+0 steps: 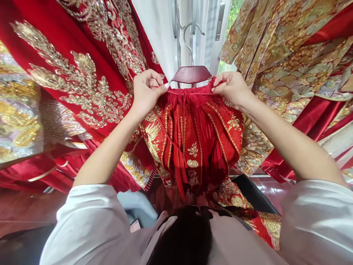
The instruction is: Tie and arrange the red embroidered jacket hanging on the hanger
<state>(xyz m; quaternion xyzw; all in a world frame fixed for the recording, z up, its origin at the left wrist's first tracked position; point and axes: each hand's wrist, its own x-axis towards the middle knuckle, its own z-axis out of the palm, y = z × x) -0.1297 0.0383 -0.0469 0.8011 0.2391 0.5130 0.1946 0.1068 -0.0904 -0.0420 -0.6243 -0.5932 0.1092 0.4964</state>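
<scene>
A red skirt [190, 147] with gold embroidery and gathered pleats hangs from a dark red hanger [191, 74] with a metal hook. My left hand [149, 90] pinches the left end of its waistband, close to the hanger's left clip. At the opposite end, my right hand [231, 88] grips the waistband beside the right clip. A thin red drawstring [168, 136] runs along the waist and dangles down the skirt's front. Both clips are partly covered by my fingers.
Red garments with gold beading [91, 81] hang on the left, and gold-patterned garments [286, 66] on the right. Behind the hanger are a white curtain [154, 25] and a window frame [219, 33]. Below lie a black box-like object [256, 191] and embroidered red cloth [264, 222].
</scene>
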